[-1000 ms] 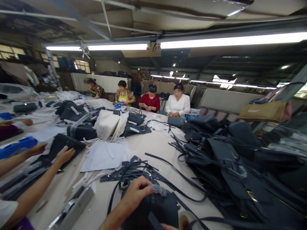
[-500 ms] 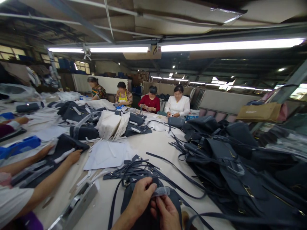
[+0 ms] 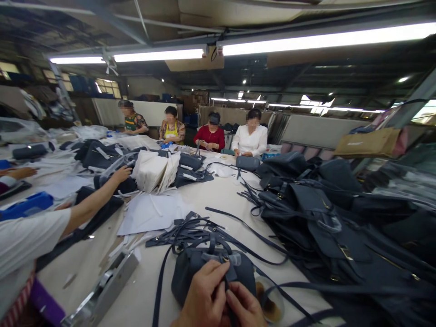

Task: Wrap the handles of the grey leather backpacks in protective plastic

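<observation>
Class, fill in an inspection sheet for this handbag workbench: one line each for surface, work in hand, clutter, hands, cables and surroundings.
Surface: pale long table, largely covered with goods.
Work in hand: small navy leather bag with a dark strap, clear plastic around its fitting.
Clutter: loose navy straps, white paper sheets, heap of navy bags, flat metal tool, small clear cup.
Hands: left hand and right hand both pinch the dark strap.
Cables: nothing seen on the table.
Surroundings: a co-worker's arm reaches from the left; four seated people at the far end; fluorescent tube lights overhead.
</observation>
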The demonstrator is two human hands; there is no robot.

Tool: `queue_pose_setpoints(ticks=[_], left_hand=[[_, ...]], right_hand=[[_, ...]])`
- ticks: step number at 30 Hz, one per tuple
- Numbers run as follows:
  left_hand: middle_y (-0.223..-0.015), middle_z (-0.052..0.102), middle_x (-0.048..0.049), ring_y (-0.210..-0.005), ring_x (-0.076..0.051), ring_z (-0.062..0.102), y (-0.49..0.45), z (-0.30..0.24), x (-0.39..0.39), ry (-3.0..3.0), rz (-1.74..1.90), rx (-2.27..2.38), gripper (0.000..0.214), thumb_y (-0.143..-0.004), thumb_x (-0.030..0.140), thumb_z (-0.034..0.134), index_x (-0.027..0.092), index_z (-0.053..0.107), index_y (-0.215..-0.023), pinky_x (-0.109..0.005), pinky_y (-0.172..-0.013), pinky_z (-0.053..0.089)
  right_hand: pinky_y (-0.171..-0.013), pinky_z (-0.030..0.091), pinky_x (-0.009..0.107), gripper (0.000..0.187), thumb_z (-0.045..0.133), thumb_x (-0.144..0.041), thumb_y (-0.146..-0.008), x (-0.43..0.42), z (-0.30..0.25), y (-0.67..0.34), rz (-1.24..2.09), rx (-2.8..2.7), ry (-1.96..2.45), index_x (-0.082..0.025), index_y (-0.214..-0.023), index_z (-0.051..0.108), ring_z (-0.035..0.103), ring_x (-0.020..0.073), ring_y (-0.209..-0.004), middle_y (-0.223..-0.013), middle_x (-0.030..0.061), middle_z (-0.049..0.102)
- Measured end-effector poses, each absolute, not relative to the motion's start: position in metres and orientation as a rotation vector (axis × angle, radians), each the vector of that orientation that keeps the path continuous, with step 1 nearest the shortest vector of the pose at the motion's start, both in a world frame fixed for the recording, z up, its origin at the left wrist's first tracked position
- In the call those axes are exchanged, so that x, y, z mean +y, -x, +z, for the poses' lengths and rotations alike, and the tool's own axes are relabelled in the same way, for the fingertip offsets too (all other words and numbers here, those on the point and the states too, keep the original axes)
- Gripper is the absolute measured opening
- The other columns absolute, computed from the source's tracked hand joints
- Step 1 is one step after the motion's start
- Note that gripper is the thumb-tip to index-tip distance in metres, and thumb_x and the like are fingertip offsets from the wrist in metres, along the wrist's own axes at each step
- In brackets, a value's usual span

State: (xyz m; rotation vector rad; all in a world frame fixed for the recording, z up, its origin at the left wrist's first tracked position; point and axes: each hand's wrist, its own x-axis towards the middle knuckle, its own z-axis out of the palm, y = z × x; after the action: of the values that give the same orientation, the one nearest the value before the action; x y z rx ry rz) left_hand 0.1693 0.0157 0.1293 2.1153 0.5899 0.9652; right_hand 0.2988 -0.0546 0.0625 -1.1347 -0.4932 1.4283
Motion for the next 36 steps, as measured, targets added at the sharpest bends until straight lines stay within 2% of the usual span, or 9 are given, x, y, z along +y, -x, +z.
queue_pose_setpoints(ticks=[2, 4, 7, 9, 12, 15, 19, 27, 36], left_hand=[[-0.092, 0.067, -0.0101, -0.085, -0.02, 0.064, -0.173, 0.135, 0.012, -1.959, 0.909, 0.647, 0.027, -0.086, 0.016, 0.049, 0.018, 0.072, -0.1, -0.028, -0.078, 0.05], [-0.087, 0.068, -0.0079, -0.082, -0.02, 0.063, -0.177, 0.137, 0.011, -1.807, 0.889, 0.746, 0.02, -0.082, 0.017, 0.054, 0.018, 0.073, -0.086, -0.027, -0.076, 0.049], [-0.073, 0.065, -0.0037, -0.069, -0.017, 0.06, -0.181, 0.132, 0.014, -1.538, 0.852, 0.867, 0.01, -0.074, 0.017, 0.058, 0.017, 0.068, -0.074, -0.025, -0.064, 0.047], [-0.064, 0.058, 0.0009, -0.059, -0.013, 0.054, -0.18, 0.126, 0.017, -1.346, 0.822, 0.885, 0.003, -0.068, 0.018, 0.06, 0.017, 0.059, -0.07, -0.023, -0.056, 0.044], [-0.058, 0.051, 0.006, -0.052, -0.009, 0.047, -0.173, 0.12, 0.02, -1.147, 0.803, 0.875, 0.018, -0.059, 0.018, 0.061, 0.019, 0.05, -0.072, -0.02, -0.05, 0.041], [-0.06, 0.056, 0.0043, -0.051, -0.009, 0.048, -0.166, 0.119, 0.019, -1.065, 0.69, 0.913, 0.023, -0.055, 0.017, 0.058, 0.017, 0.054, -0.078, -0.019, -0.047, 0.039], [-0.065, 0.061, 0.0009, -0.051, -0.007, 0.048, -0.163, 0.126, 0.014, -1.025, 0.567, 0.915, 0.019, -0.057, 0.019, 0.057, 0.012, 0.062, -0.074, -0.02, -0.05, 0.04], [-0.065, 0.06, 0.0008, -0.06, -0.012, 0.059, -0.161, 0.127, 0.016, -0.996, 0.489, 0.91, 0.02, -0.058, 0.026, 0.069, 0.013, 0.062, -0.071, -0.02, -0.05, 0.044], [-0.06, 0.062, 0.0009, -0.051, -0.012, 0.058, -0.164, 0.126, 0.016, -1.054, 0.447, 0.934, 0.021, -0.057, 0.02, 0.065, 0.013, 0.059, -0.076, -0.02, -0.044, 0.042]], right_hand=[[-0.048, 0.045, 0.022, 0.041, 0.082, -0.053, -0.062, -0.054, 0.071, -0.302, 1.378, -0.522, 1.21, -0.019, -0.08, 0.071, 0.054, 0.0108, -0.048, -0.054, -0.004, 0.059], [-0.053, 0.047, 0.022, 0.041, 0.084, -0.049, -0.061, -0.054, 0.076, -0.304, 1.355, -0.547, 1.206, -0.018, -0.086, 0.074, 0.058, 0.0123, -0.056, -0.06, -0.0019, 0.064], [-0.065, 0.05, 0.025, 0.045, 0.089, -0.039, -0.057, -0.057, 0.077, -0.303, 1.382, -0.551, 1.08, -0.018, -0.093, 0.075, 0.066, 0.0169, -0.073, -0.079, 0.0034, 0.073], [-0.067, 0.052, 0.028, 0.049, 0.089, -0.034, -0.055, -0.06, 0.076, -0.301, 1.406, -0.506, 1.05, -0.018, -0.098, 0.073, 0.067, 0.0185, -0.073, -0.082, 0.0047, 0.074], [-0.064, 0.055, 0.033, 0.058, 0.089, -0.032, -0.056, -0.062, 0.076, -0.298, 1.416, -0.451, 1.068, -0.018, -0.108, 0.068, 0.068, 0.0204, -0.07, -0.08, 0.0045, 0.073], [-0.061, 0.055, 0.033, 0.059, 0.088, -0.034, -0.057, -0.061, 0.081, -0.296, 1.372, -0.416, 1.1, -0.017, -0.108, 0.065, 0.067, 0.0196, -0.066, -0.075, 0.0021, 0.071], [-0.057, 0.053, 0.028, 0.057, 0.088, -0.038, -0.057, -0.056, 0.091, -0.291, 1.309, -0.427, 1.144, -0.016, -0.104, 0.063, 0.064, 0.0161, -0.06, -0.069, -0.0004, 0.069], [-0.051, 0.044, 0.021, 0.054, 0.088, -0.041, -0.056, -0.05, 0.094, -0.293, 1.104, -0.434, 1.201, -0.017, -0.097, 0.062, 0.059, 0.0123, -0.057, -0.065, -0.0028, 0.065], [-0.051, 0.045, 0.022, 0.049, 0.087, -0.042, -0.058, -0.044, 0.101, -0.285, 1.094, -0.477, 1.177, -0.018, -0.093, 0.062, 0.058, 0.0128, -0.057, -0.065, -0.0027, 0.065]])
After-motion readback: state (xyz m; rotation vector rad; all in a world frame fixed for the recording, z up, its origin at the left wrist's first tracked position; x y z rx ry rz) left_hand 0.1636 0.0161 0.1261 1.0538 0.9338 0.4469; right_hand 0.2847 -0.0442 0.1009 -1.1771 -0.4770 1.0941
